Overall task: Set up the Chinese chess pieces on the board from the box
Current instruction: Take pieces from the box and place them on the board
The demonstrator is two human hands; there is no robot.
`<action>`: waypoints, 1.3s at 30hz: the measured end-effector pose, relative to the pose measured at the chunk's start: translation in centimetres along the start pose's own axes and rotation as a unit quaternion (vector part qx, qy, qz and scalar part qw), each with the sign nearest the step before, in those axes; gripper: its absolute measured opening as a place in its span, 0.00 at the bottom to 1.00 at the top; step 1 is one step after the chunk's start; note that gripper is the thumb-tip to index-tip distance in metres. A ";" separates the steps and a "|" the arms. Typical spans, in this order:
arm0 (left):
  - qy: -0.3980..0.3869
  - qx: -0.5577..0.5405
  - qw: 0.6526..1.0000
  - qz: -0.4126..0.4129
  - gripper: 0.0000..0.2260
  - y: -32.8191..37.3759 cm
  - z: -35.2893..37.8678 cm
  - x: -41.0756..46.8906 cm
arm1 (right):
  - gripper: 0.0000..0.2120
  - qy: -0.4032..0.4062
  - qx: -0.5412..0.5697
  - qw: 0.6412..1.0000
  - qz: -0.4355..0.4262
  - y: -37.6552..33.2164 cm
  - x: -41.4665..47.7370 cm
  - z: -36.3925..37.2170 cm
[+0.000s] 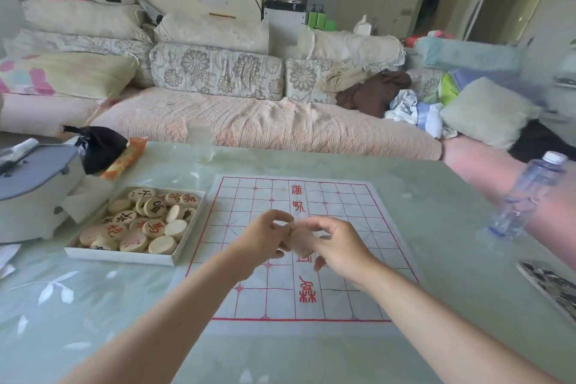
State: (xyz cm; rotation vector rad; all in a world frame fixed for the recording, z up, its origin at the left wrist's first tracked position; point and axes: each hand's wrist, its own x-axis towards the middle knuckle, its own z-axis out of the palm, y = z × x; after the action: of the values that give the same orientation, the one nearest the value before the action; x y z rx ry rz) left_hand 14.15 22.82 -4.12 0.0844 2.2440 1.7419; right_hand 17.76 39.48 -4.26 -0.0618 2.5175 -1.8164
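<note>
The pale green glass-topped table point(436, 227) carries the Chinese chess board point(352, 274), a white sheet with a red grid lying flat in front of the person. Its river band, marked with red characters, runs straight away from the person down the middle, so the two camps lie to left and right. No discs stand on the visible grid.

Just beside the board's left edge sits the box point(124, 256), a shallow white tray, its long sides angled slightly towards the far right. In it the chess pieces point(146, 221) are heaped loosely. They are round, pale wooden discs. Some show red or black characters and some lie blank side up.

Above the board's centre the left hand point(265, 237) and the right hand point(336, 243) meet. The fingers of both are curled around a held piece point(300, 241) of the same pale wood. Blur hides its face and whether it is one disc or a small stack.

A clear plastic water bottle point(526, 196) stands well apart, near the table's right edge.
</note>
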 end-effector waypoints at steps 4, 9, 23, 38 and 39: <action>-0.005 0.107 0.994 0.039 0.08 -0.6 3.6 1.4 | 0.10 0.047 -0.006 0.998 0.050 3.2 -0.5 -4.0; -0.022 0.237 0.970 0.045 0.11 -1.3 6.4 3.4 | 0.08 0.094 -0.133 0.984 0.075 6.3 0.4 -9.8; -0.093 0.448 0.871 0.177 0.22 -3.4 7.1 5.7 | 0.19 0.011 -0.301 0.952 0.062 9.9 2.2 -11.3; -0.021 0.269 0.956 0.118 0.19 -2.9 3.7 11.5 | 0.11 0.164 -0.429 0.887 0.047 6.7 11.4 -12.1; -0.014 0.245 0.963 0.110 0.20 -3.1 3.4 11.8 | 0.11 0.173 -0.423 0.888 0.045 6.7 12.8 -12.2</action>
State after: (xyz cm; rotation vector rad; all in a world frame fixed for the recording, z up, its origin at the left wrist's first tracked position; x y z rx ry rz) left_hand 4.17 27.83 -10.19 0.4767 2.6763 1.2198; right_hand 4.27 52.46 -6.85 0.3796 3.2771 -0.6038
